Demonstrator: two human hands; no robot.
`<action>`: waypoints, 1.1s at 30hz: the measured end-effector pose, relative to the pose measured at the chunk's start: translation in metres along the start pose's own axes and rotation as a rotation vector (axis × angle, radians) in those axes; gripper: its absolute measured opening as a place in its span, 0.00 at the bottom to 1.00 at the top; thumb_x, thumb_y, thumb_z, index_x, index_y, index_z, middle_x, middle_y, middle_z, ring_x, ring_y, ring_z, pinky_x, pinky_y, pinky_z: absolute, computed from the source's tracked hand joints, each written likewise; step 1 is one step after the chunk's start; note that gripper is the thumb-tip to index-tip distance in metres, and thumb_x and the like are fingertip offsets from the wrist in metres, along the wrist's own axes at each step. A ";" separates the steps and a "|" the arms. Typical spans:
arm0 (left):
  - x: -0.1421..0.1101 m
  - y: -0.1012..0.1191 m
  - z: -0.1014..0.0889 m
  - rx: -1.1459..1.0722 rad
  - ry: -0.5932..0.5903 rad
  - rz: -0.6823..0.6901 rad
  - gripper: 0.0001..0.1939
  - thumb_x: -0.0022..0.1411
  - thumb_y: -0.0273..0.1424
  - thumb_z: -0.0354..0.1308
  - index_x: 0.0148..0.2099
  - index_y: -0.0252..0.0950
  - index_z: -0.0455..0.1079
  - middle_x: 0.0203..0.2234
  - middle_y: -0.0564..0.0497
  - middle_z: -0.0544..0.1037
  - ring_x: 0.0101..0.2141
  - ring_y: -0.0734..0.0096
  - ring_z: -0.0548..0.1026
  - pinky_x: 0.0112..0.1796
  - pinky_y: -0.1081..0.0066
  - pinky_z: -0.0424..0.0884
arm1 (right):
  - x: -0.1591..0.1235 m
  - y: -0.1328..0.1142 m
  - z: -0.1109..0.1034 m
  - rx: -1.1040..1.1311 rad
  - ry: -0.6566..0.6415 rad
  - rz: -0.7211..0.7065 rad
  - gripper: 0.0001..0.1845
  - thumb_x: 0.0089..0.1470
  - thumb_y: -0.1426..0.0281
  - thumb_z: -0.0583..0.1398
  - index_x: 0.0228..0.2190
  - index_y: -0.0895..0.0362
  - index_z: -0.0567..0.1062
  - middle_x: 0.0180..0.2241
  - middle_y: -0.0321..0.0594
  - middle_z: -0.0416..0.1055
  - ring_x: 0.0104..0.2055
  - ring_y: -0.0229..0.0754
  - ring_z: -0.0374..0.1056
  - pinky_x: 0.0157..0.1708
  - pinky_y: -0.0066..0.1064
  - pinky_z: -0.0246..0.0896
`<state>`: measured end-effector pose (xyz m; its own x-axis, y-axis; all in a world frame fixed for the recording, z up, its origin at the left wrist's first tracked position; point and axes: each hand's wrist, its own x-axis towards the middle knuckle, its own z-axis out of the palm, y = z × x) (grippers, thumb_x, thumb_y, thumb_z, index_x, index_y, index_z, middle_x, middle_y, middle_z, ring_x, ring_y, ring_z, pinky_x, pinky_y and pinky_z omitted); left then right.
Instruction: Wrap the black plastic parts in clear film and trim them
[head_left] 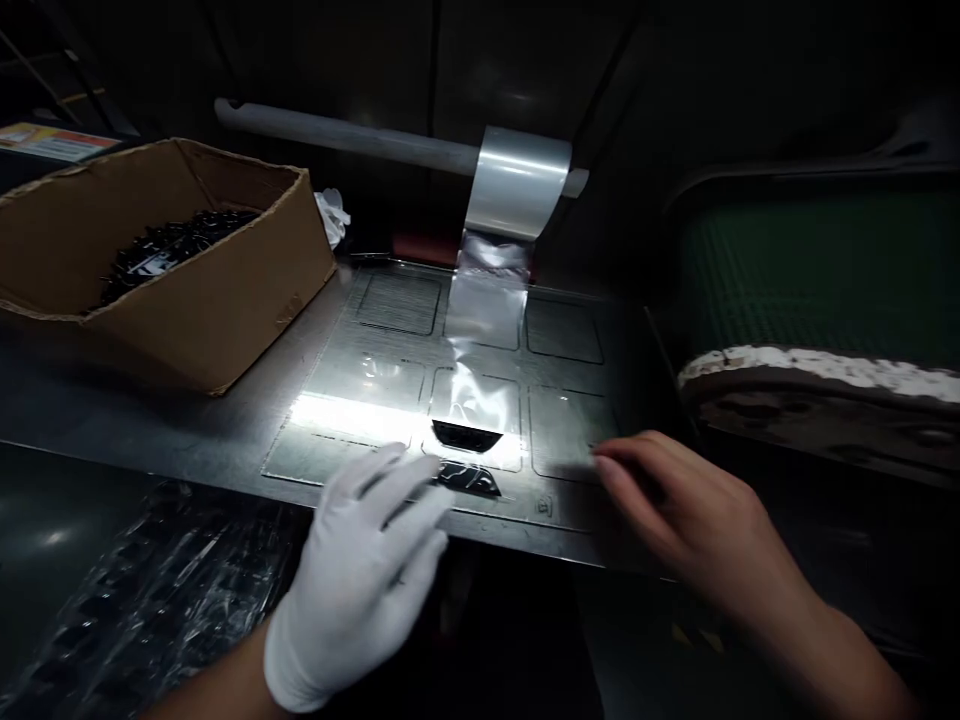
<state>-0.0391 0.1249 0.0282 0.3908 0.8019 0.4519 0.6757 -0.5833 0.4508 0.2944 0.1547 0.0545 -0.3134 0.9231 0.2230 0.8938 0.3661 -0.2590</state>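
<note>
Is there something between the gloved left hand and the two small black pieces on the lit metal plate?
Nothing visible blocks the way. The left hand has its fingertips right beside the nearer black piece; the second black piece lies just behind it, under the clear film strip. The right hand stays off to the side.

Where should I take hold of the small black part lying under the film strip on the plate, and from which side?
Likely best by its two narrow tips, pinched between the fingers from the near edge. The black part lies flat under the clear film, so there is little to grip from above. The left hand and right hand sit either side of it, and the near plate edge is open.
</note>
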 end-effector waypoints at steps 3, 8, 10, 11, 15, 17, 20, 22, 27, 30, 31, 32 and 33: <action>0.014 -0.019 -0.013 0.002 0.063 0.005 0.14 0.72 0.25 0.59 0.56 0.40 0.77 0.55 0.48 0.81 0.61 0.56 0.73 0.67 0.50 0.63 | -0.050 0.047 0.001 -0.156 0.054 0.151 0.21 0.72 0.54 0.56 0.57 0.52 0.76 0.52 0.46 0.76 0.54 0.54 0.72 0.52 0.45 0.68; 0.046 -0.038 -0.022 0.025 0.053 -0.015 0.11 0.72 0.27 0.60 0.54 0.39 0.79 0.56 0.47 0.80 0.63 0.54 0.71 0.68 0.48 0.64 | -0.073 0.067 0.005 -0.143 0.093 0.194 0.19 0.73 0.57 0.52 0.51 0.55 0.76 0.48 0.46 0.76 0.49 0.52 0.74 0.47 0.43 0.70; 0.056 -0.041 -0.023 0.020 0.003 0.002 0.12 0.71 0.28 0.61 0.54 0.38 0.79 0.58 0.47 0.79 0.64 0.53 0.70 0.69 0.48 0.64 | -0.063 0.051 0.000 -0.107 0.141 0.180 0.18 0.73 0.58 0.53 0.52 0.54 0.75 0.49 0.45 0.76 0.48 0.50 0.75 0.45 0.40 0.70; 0.060 -0.042 -0.023 0.012 -0.041 0.011 0.12 0.71 0.28 0.61 0.54 0.38 0.79 0.58 0.47 0.79 0.64 0.53 0.70 0.69 0.48 0.64 | -0.055 0.040 -0.004 -0.080 0.148 0.148 0.17 0.73 0.58 0.54 0.53 0.53 0.74 0.50 0.44 0.76 0.48 0.48 0.75 0.44 0.38 0.70; 0.069 -0.047 -0.020 -0.002 -0.203 0.007 0.08 0.67 0.27 0.65 0.48 0.41 0.80 0.55 0.49 0.78 0.62 0.52 0.71 0.66 0.48 0.69 | -0.006 -0.015 -0.008 0.011 0.020 -0.152 0.15 0.73 0.62 0.56 0.56 0.51 0.74 0.50 0.40 0.76 0.46 0.42 0.76 0.43 0.33 0.70; 0.070 -0.048 -0.019 0.008 -0.229 0.002 0.06 0.65 0.28 0.67 0.45 0.41 0.79 0.54 0.49 0.78 0.62 0.50 0.70 0.63 0.49 0.71 | 0.023 -0.042 -0.001 -0.009 -0.061 -0.269 0.15 0.74 0.64 0.54 0.55 0.52 0.75 0.48 0.40 0.76 0.40 0.41 0.76 0.36 0.32 0.68; 0.068 -0.050 -0.019 0.031 -0.254 0.005 0.04 0.65 0.29 0.68 0.42 0.41 0.78 0.54 0.49 0.77 0.61 0.49 0.69 0.62 0.50 0.72 | 0.059 -0.071 0.012 -0.085 -0.150 -0.332 0.16 0.75 0.64 0.53 0.52 0.53 0.78 0.43 0.39 0.77 0.34 0.41 0.75 0.29 0.34 0.62; 0.067 -0.052 -0.019 0.045 -0.270 0.002 0.03 0.66 0.30 0.67 0.42 0.41 0.78 0.54 0.49 0.76 0.61 0.50 0.69 0.62 0.50 0.71 | 0.074 -0.081 0.018 -0.121 -0.192 -0.343 0.16 0.75 0.64 0.53 0.52 0.52 0.79 0.41 0.38 0.78 0.32 0.40 0.75 0.27 0.34 0.59; 0.067 -0.052 -0.021 0.040 -0.281 -0.018 0.06 0.67 0.31 0.66 0.46 0.42 0.79 0.59 0.48 0.75 0.64 0.48 0.66 0.64 0.47 0.70 | 0.071 -0.064 0.008 -0.124 -0.217 -0.382 0.18 0.75 0.64 0.52 0.52 0.51 0.80 0.40 0.38 0.78 0.31 0.39 0.75 0.26 0.33 0.60; 0.067 -0.052 -0.021 0.010 -0.285 -0.026 0.05 0.67 0.30 0.65 0.45 0.42 0.79 0.57 0.49 0.76 0.63 0.49 0.68 0.62 0.48 0.71 | 0.044 -0.026 -0.013 -0.143 -0.213 -0.362 0.19 0.74 0.61 0.52 0.52 0.49 0.81 0.41 0.39 0.79 0.31 0.40 0.75 0.27 0.33 0.64; 0.068 -0.052 -0.021 0.003 -0.286 -0.024 0.04 0.67 0.29 0.65 0.45 0.41 0.79 0.57 0.49 0.76 0.62 0.50 0.68 0.62 0.48 0.71 | 0.030 -0.011 -0.021 -0.158 -0.206 -0.334 0.19 0.73 0.60 0.53 0.52 0.48 0.81 0.42 0.40 0.80 0.31 0.41 0.76 0.27 0.33 0.65; 0.068 -0.053 -0.021 -0.002 -0.285 -0.021 0.05 0.67 0.29 0.65 0.45 0.41 0.79 0.56 0.48 0.76 0.62 0.50 0.68 0.62 0.49 0.71 | 0.016 0.005 -0.029 -0.183 -0.199 -0.295 0.19 0.72 0.59 0.54 0.53 0.46 0.81 0.43 0.40 0.80 0.31 0.42 0.76 0.26 0.34 0.66; 0.068 -0.053 -0.021 -0.004 -0.283 -0.017 0.06 0.67 0.28 0.65 0.46 0.41 0.79 0.56 0.48 0.76 0.62 0.51 0.68 0.62 0.49 0.71 | 0.001 0.019 -0.036 -0.214 -0.190 -0.252 0.19 0.71 0.59 0.54 0.53 0.44 0.81 0.44 0.40 0.81 0.31 0.42 0.77 0.25 0.34 0.66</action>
<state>-0.0616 0.2076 0.0506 0.5392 0.8153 0.2113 0.6814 -0.5697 0.4595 0.3229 0.1584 0.0833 -0.5675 0.8203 0.0714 0.8219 0.5696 -0.0113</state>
